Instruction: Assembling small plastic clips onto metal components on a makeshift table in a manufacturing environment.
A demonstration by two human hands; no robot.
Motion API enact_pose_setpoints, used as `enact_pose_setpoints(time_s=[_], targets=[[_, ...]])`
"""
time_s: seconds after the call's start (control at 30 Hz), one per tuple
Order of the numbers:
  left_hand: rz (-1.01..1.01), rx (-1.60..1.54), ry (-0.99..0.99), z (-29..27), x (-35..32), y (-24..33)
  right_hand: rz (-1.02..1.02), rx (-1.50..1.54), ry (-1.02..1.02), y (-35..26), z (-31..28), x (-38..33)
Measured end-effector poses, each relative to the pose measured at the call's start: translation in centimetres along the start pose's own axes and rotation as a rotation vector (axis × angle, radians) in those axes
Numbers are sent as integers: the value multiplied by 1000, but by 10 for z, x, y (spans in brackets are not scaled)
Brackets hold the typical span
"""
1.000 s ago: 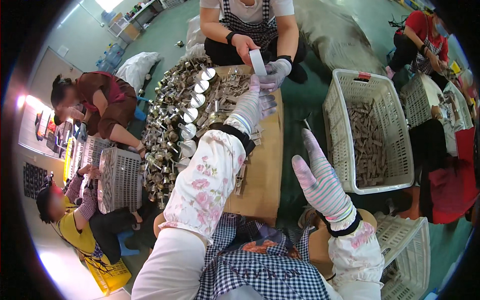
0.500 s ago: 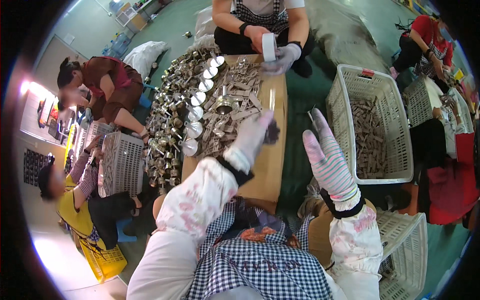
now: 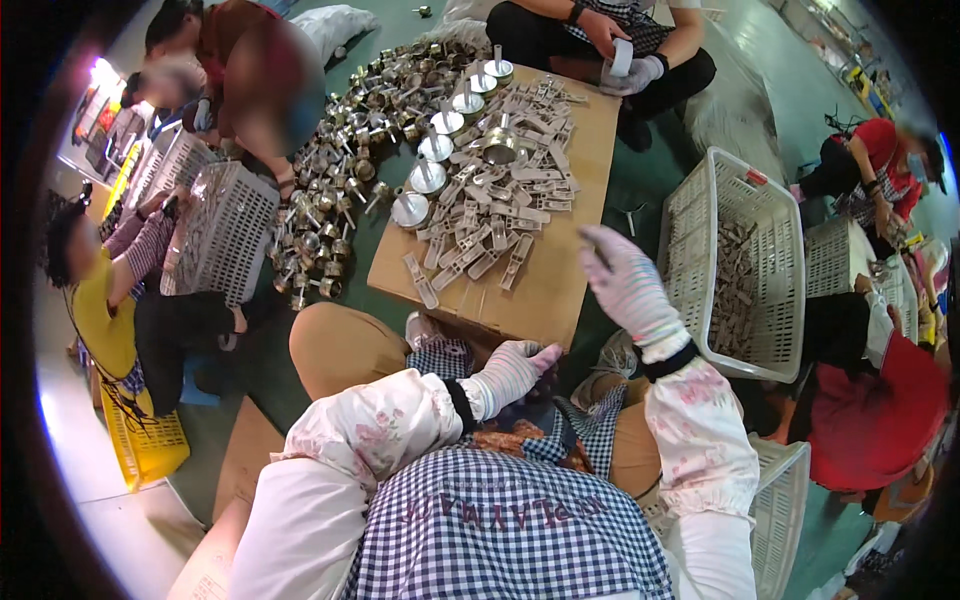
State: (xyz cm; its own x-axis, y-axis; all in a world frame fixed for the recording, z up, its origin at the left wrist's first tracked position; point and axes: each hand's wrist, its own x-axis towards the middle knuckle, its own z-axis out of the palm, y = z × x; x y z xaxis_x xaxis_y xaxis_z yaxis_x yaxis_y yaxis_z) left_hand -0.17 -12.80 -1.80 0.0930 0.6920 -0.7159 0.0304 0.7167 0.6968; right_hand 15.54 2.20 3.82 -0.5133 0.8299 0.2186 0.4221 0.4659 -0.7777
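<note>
My left hand point(image 3: 510, 376), in a striped glove, is drawn in over my lap. Its fingers are curled, and whatever lies inside them is hidden. Beside the cardboard box's right edge, my right hand point(image 3: 630, 288) is raised with its fingers slightly bent and apart; no held thing shows clearly. A pile of flat grey clip-like pieces point(image 3: 490, 225) covers part of the cardboard box top point(image 3: 545, 300). On that pile stands a metal cup with a stem point(image 3: 499, 146). Several shiny discs with upright stems point(image 3: 409, 209) line the box's left edge.
Stemmed metal cups point(image 3: 325, 215) are heaped left of the box. A white crate point(image 3: 690, 250) of grey pieces stands at right, near a small metal piece point(image 3: 631, 214) on the floor. Opposite, a person's gloved hand point(image 3: 640, 76) holds a white tape roll point(image 3: 621, 57). Other people work at both sides.
My left hand has pulled back from over the box to my lap. My right hand has shifted slightly left, its fingers less straight. The view has tilted, and the person opposite has lowered the tape roll.
</note>
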Motion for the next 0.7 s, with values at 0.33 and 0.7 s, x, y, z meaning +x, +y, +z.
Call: enact_pose_setpoints(time_s=[0.33,0.7], targets=[[67,-146,-21,-2,11,-20,-291,-778,-407,-4,68,57],[93,-19,27,-3,6,-18,-247,-698,-198,3,71,19]])
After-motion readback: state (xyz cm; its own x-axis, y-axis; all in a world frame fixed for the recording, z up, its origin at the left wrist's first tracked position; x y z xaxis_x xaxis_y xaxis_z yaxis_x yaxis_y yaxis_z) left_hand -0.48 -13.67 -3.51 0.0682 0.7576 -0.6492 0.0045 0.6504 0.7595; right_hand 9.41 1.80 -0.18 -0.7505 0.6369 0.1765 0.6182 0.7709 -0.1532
